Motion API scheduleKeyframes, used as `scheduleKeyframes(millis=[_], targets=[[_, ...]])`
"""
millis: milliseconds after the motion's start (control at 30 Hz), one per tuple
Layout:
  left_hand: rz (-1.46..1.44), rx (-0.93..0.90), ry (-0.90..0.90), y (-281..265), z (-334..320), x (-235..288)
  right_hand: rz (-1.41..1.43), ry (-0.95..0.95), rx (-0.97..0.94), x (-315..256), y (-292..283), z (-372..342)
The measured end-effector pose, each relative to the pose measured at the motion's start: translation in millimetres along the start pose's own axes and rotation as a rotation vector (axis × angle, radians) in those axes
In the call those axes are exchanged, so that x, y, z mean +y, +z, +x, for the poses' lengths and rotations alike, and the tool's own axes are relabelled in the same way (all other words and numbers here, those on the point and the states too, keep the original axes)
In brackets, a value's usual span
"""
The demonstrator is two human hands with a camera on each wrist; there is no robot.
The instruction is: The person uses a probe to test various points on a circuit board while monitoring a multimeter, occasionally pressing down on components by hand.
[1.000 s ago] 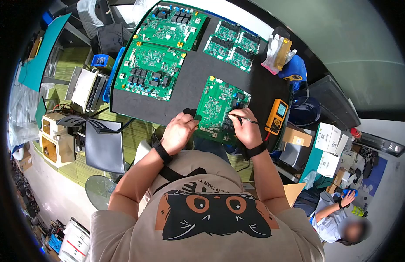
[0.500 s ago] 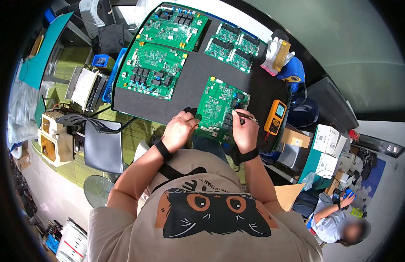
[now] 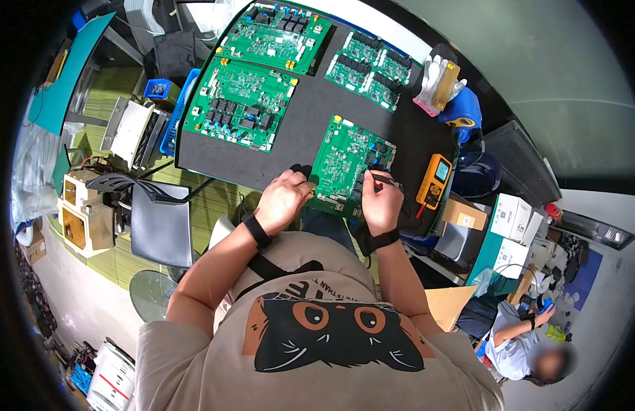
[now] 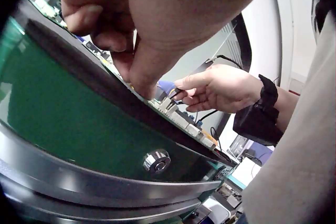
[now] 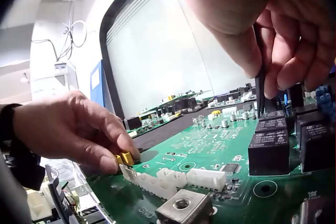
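A green circuit board (image 3: 339, 161) lies at the near edge of the dark-topped table. My left hand (image 3: 284, 200) pinches its near left corner, thumb and finger at a small yellow part (image 5: 125, 159). My right hand (image 3: 382, 203) grips slim black tweezers (image 5: 259, 85) and holds them steeply over the right side of this board. Their tips are down by the black relays (image 5: 269, 150), partly hidden behind the nearest ones. White connectors (image 5: 157, 183) and a metal screw terminal (image 5: 185, 207) line the near edge between the hands.
Two large green boards, an upper one (image 3: 273, 38) and a lower one (image 3: 245, 96), lie at the left. A panel of smaller boards (image 3: 369, 68) sits at the back. At the right are an orange meter (image 3: 434, 181), gloves (image 3: 430, 85) and a blue tool (image 3: 461, 113). Another person (image 3: 513, 342) sits lower right.
My right hand has turned, its wrist swinging left towards my body, with the tweezers still over the relays. My left hand stays at the board's corner. The head view has shifted slightly.
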State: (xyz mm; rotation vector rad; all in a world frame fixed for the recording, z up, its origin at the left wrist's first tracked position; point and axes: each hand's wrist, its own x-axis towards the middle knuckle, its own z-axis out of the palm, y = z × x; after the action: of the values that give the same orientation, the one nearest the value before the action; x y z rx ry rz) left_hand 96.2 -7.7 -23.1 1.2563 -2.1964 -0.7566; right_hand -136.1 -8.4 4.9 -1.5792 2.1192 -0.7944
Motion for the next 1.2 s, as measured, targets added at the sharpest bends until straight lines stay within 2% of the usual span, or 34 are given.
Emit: scheduleKeyframes(millis=[633, 800, 1200], targets=[[-0.007, -0.021, 0.015, -2.1, 1.7, -1.2, 0.025, 0.079, 0.076, -5.1, 12.1, -6.6], [-0.011, -0.014, 0.012, -0.5, 1.4, -2.3, -0.037, -0.061, 0.123, -4.7, 15.2, -10.1], [-0.005, -0.03, 0.019, -3.0, 2.2, -1.4, 0.005, -0.091, 0.132, -2.2, 15.4, -10.2]])
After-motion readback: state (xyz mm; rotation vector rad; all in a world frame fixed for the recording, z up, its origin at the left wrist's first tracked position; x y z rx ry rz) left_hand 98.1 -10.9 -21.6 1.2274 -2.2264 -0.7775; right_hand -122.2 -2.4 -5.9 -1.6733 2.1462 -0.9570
